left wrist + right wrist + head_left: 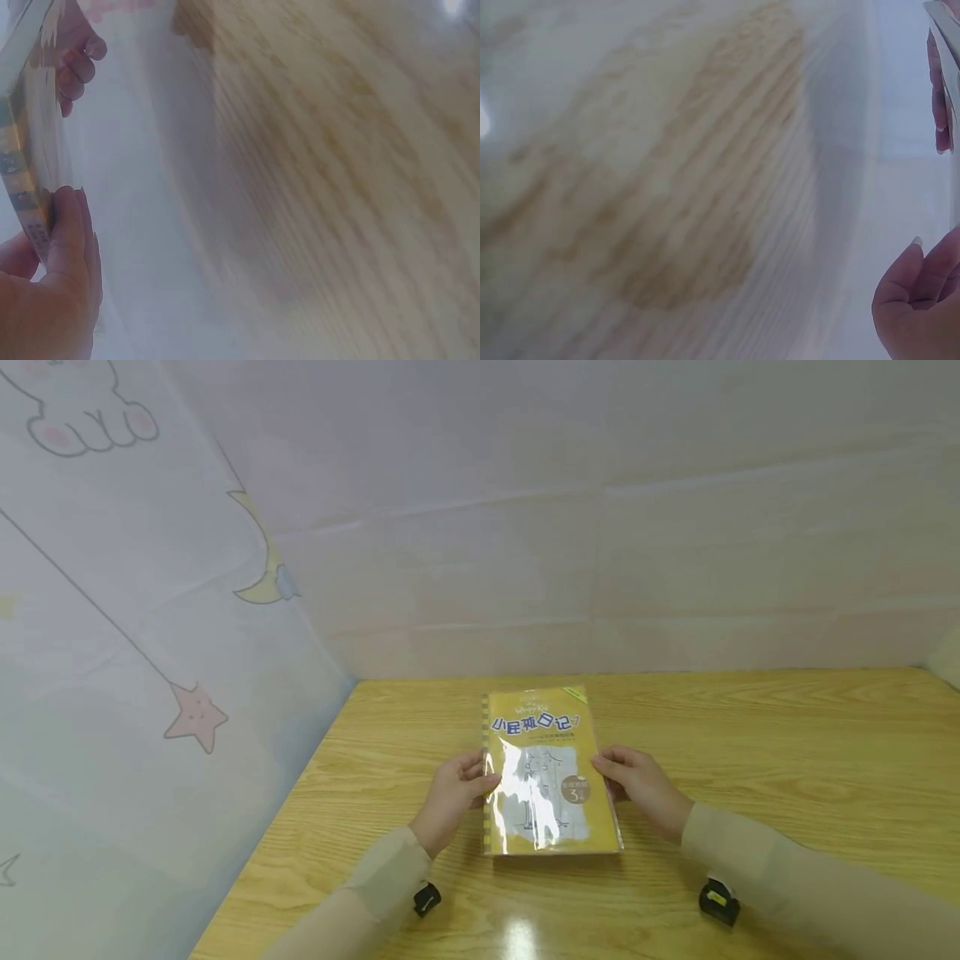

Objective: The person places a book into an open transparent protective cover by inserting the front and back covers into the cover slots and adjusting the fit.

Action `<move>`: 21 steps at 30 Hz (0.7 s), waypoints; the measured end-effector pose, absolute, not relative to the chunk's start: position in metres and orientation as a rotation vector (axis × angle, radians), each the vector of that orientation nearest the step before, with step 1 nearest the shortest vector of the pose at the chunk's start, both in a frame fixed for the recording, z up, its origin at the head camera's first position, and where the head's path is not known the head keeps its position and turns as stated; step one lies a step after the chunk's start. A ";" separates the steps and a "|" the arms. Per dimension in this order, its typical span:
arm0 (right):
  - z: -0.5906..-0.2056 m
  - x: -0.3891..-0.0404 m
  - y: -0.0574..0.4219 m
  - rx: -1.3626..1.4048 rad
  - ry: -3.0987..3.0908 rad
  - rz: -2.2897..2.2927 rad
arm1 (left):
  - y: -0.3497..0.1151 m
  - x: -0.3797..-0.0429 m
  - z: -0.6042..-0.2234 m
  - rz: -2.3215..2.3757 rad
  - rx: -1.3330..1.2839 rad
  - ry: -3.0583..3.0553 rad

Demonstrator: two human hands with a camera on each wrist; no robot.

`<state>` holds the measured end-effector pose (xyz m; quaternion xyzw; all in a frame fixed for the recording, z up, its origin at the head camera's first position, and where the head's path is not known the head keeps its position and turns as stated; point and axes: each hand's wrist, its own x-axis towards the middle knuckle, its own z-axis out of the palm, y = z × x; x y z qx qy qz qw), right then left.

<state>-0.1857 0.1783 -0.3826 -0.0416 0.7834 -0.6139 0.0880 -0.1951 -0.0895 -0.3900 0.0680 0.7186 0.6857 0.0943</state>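
A yellow book (pixel 551 768) in a glossy clear cover is held up over the wooden table, its front facing the head camera. My left hand (pixel 453 793) grips the book's spine side, thumb on the front cover and fingers behind. At the opposite edge my right hand (pixel 645 785) pinches the book with the thumb in front. In the left wrist view the left hand (pixel 56 277) holds the patterned spine (pixel 26 180). The right wrist view has the right hand (pixel 926 300) low at the right, by the pale page edges (pixel 949 67).
The wood-grain table (pixel 787 735) spreads out on both sides of the book. A pale fabric backdrop (pixel 600 527) rises behind it, and a printed curtain (pixel 112 693) with a star and a moon hangs on the left. Dark wrist devices (pixel 720 902) sit under the sleeves.
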 end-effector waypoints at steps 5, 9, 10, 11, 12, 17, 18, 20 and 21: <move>-0.385 -0.185 0.182 -0.105 2.307 -1.847 | -0.085 -0.196 -0.390 2.024 0.185 2.118; -0.386 -0.184 0.185 -0.095 2.302 -1.847 | -0.082 -0.196 -0.391 2.018 0.179 2.114; -0.386 -0.184 0.185 -0.094 2.303 -1.844 | -0.081 -0.197 -0.392 2.016 0.182 2.115; -0.386 -0.183 0.186 -0.094 2.305 -1.840 | -0.081 -0.197 -0.392 2.018 0.185 2.110; -0.386 -0.183 0.186 -0.091 2.307 -1.838 | -0.080 -0.198 -0.393 2.021 0.187 2.106; -0.387 -0.182 0.188 -0.065 2.314 -1.827 | -0.078 -0.200 -0.395 2.004 0.179 2.112; -0.387 -0.182 0.188 -0.060 2.317 -1.823 | -0.077 -0.201 -0.395 1.997 0.174 2.117; -0.388 -0.182 0.190 -0.055 2.325 -1.815 | -0.076 -0.201 -0.396 1.986 0.173 2.125; -0.389 -0.182 0.190 -0.048 2.329 -1.810 | -0.075 -0.202 -0.396 1.983 0.168 2.125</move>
